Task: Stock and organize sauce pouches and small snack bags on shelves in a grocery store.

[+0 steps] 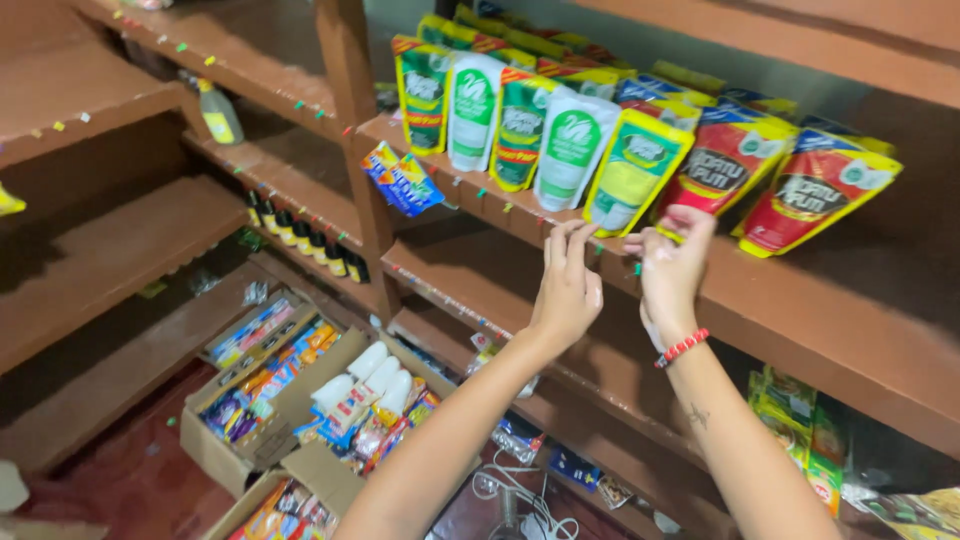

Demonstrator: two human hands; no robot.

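Both hands are raised at the shelf edge in the frame's centre. The left hand is open, fingers touching the edge; the right hand pinches the yellow-green pouch's bottom corner. A tug could topple the leaning pouches beside it.

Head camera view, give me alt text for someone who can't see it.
Two bare hands, the left hand and the right hand with a red bead bracelet, reach up to the front edge of a brown wooden shelf lined with green, white, yellow and red standing pouches. Below, open cardboard boxes of packaged goods sit on the floor.
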